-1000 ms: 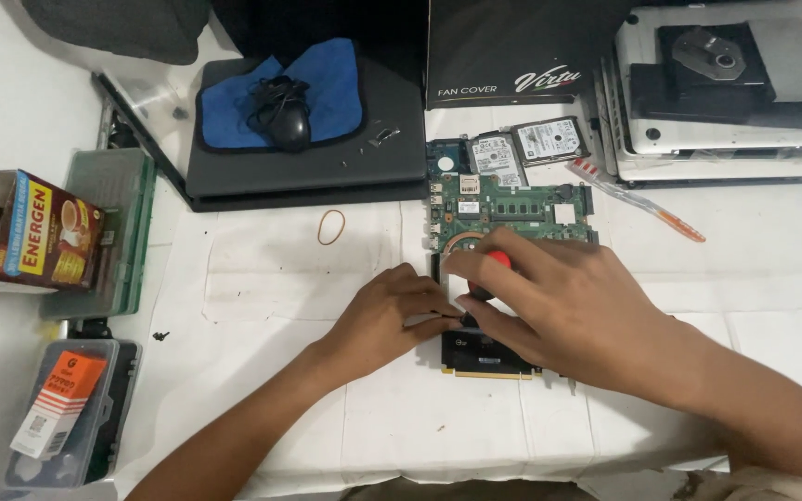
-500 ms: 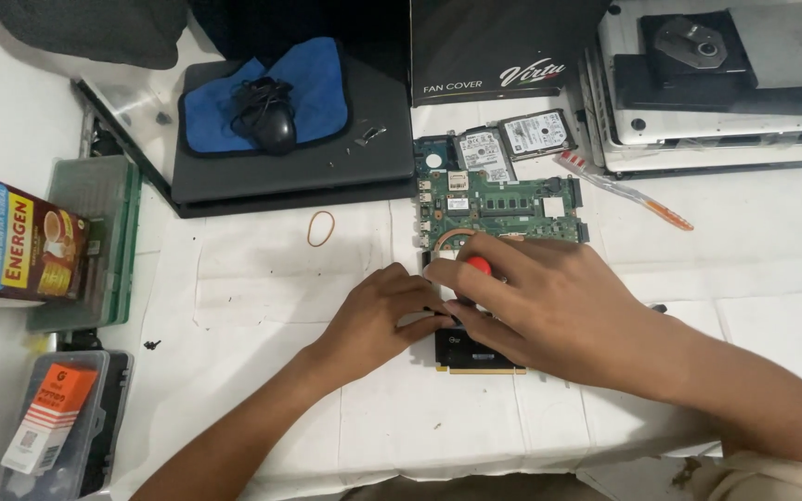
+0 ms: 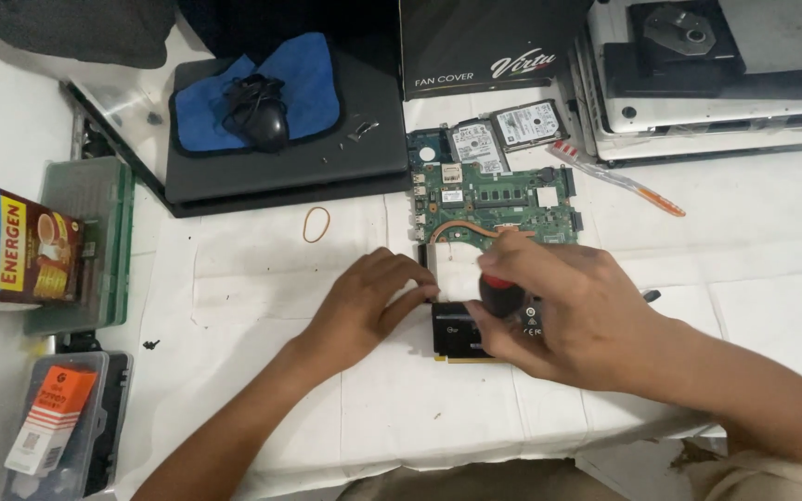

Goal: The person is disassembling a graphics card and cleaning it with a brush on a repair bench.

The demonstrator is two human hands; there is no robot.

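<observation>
Our right hand (image 3: 573, 311) is clamped round a screwdriver (image 3: 498, 290) w/ a red-and-black handle, tip hidden under the palm, pointing down at the black card (image 3: 461, 332) lying near us on the white paper; our left hand (image 3: 368, 306) is empty, fingers together & curled, fingertips pressing the card's left edge, apparently to steady it. Versus half a sec ago little has changed: both hands sit in the same spots on the card, the right wrist turned only slightly, the red of the handle showing a bit more; we judge the same screw is being worked, card not freed yet; we can't see the screw itself.

Just far of the card, touching or nearly so, lies the green circuit board (image 3: 498, 199) w/ a copper pipe; beyond it two small drives (image 3: 508, 134). Far left of those, a closed black laptop (image 3: 290, 139) carries a blue cloth (image 3: 271, 88) & a mouse (image 3: 265, 116); a rubber band (image 3: 316, 224) lies betw. laptop and our left hand. To the right, an orange-tipped pen (image 3: 619, 176); at far left, a snack box (image 3: 16, 250) on a green tray (image 3: 95, 241).
</observation>
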